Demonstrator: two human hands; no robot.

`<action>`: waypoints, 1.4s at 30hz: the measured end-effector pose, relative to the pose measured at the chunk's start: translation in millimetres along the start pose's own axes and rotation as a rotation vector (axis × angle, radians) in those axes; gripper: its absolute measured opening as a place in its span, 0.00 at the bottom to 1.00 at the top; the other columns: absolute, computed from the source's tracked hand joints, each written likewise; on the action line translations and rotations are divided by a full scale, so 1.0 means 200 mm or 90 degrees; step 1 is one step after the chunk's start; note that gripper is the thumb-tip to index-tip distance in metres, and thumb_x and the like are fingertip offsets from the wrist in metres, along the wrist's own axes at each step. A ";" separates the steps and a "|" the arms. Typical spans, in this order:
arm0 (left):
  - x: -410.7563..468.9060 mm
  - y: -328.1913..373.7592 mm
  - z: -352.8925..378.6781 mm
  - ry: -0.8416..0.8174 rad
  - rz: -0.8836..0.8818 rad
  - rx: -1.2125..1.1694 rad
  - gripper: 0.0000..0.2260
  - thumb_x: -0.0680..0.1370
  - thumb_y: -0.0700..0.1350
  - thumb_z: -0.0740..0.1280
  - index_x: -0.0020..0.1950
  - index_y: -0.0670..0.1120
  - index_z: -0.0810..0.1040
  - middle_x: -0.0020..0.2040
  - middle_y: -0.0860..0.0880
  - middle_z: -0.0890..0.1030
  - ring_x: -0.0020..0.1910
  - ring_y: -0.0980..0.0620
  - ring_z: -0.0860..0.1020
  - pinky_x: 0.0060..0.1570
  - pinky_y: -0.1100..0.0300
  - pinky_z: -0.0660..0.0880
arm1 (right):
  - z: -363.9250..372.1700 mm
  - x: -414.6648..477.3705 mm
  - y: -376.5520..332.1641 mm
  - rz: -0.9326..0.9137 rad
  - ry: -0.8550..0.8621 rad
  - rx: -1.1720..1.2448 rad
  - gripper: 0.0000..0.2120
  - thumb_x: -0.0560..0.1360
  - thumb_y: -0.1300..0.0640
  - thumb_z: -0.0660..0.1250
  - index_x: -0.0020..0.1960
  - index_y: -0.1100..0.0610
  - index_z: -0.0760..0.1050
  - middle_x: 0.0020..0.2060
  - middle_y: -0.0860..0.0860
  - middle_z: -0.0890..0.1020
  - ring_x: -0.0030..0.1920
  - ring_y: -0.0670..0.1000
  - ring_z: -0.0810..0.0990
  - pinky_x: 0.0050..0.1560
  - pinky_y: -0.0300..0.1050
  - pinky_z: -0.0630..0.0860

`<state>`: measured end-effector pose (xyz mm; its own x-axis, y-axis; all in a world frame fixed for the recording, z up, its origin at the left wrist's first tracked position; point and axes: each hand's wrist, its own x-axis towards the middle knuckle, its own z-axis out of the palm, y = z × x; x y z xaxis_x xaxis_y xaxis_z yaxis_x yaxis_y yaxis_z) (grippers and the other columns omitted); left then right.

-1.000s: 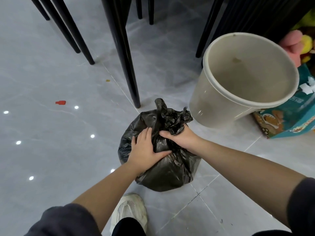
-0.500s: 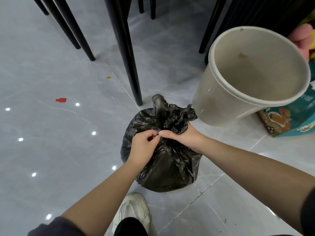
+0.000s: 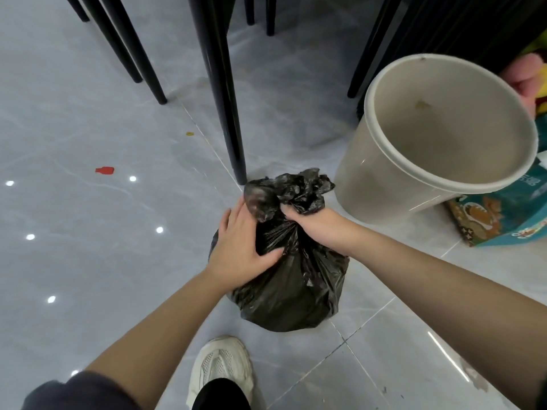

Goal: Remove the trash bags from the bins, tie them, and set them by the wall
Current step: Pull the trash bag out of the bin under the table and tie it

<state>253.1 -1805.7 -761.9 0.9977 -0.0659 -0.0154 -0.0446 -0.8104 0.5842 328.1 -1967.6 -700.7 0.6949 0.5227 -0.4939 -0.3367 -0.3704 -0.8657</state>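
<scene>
A full black trash bag [image 3: 291, 288] stands on the grey tiled floor in front of me. Its gathered top [image 3: 299, 189] sticks up in a crumpled bunch. My right hand [image 3: 312, 224] is closed around the bag's neck just below that bunch. My left hand [image 3: 241, 245] lies against the bag's left side with fingers spread and the thumb pressed into the plastic. A beige bin [image 3: 438, 143] with no bag in it stands to the right, tilted toward me.
Black chair and table legs [image 3: 220, 84] rise from the floor just behind the bag. A teal printed box [image 3: 503, 217] and soft toys [image 3: 529, 81] sit behind the bin. A red scrap [image 3: 105, 170] lies on the floor at left. My white shoe [image 3: 220, 368] is below the bag.
My left hand has gone from pinching the bag's neck to lying flat on its side. The right hand keeps its hold and the gathered top now stands higher.
</scene>
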 end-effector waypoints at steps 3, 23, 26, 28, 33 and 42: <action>0.13 -0.02 -0.08 -0.057 0.070 -0.051 0.37 0.68 0.66 0.64 0.74 0.54 0.62 0.74 0.53 0.63 0.76 0.51 0.56 0.75 0.43 0.48 | -0.01 -0.03 -0.11 -0.112 -0.053 -0.045 0.14 0.76 0.63 0.66 0.60 0.52 0.72 0.50 0.37 0.76 0.44 0.24 0.74 0.47 0.19 0.69; 0.05 0.17 -0.20 -0.028 -0.104 -0.312 0.14 0.77 0.45 0.65 0.61 0.50 0.68 0.42 0.51 0.79 0.40 0.58 0.77 0.44 0.61 0.73 | 0.01 -0.07 -0.26 0.051 0.283 0.261 0.24 0.81 0.47 0.55 0.29 0.55 0.65 0.24 0.51 0.66 0.25 0.49 0.64 0.33 0.42 0.67; 0.05 0.15 -0.17 -0.045 -0.052 -0.217 0.23 0.75 0.51 0.65 0.69 0.49 0.68 0.61 0.51 0.72 0.58 0.58 0.72 0.60 0.64 0.68 | 0.01 -0.08 -0.27 0.057 0.267 0.319 0.25 0.82 0.46 0.53 0.28 0.52 0.55 0.20 0.46 0.56 0.19 0.44 0.54 0.23 0.37 0.53; 0.05 0.15 -0.17 -0.092 -0.047 -0.243 0.26 0.75 0.55 0.64 0.72 0.51 0.66 0.70 0.52 0.66 0.68 0.58 0.66 0.65 0.66 0.61 | 0.01 -0.08 -0.24 0.046 0.262 0.330 0.25 0.81 0.45 0.54 0.28 0.51 0.53 0.18 0.44 0.55 0.18 0.44 0.53 0.22 0.37 0.50; -0.01 0.13 -0.18 -0.206 -0.055 -0.312 0.39 0.68 0.69 0.60 0.75 0.54 0.58 0.67 0.53 0.72 0.63 0.58 0.72 0.65 0.60 0.67 | 0.03 -0.08 -0.20 0.015 0.206 0.336 0.23 0.80 0.50 0.60 0.30 0.51 0.55 0.19 0.44 0.57 0.18 0.44 0.54 0.21 0.37 0.52; -0.02 0.14 -0.08 -0.193 -0.046 -0.311 0.33 0.64 0.71 0.66 0.61 0.53 0.69 0.67 0.53 0.67 0.67 0.54 0.69 0.67 0.52 0.67 | 0.01 -0.07 -0.12 -0.025 0.151 0.281 0.20 0.77 0.65 0.64 0.31 0.52 0.59 0.19 0.45 0.58 0.20 0.44 0.54 0.20 0.35 0.54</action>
<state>249.0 -1818.5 -732.0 0.9349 -0.2430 -0.2586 0.1232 -0.4613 0.8787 324.6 -1964.8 -673.0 0.8210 0.3212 -0.4720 -0.5078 0.0330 -0.8609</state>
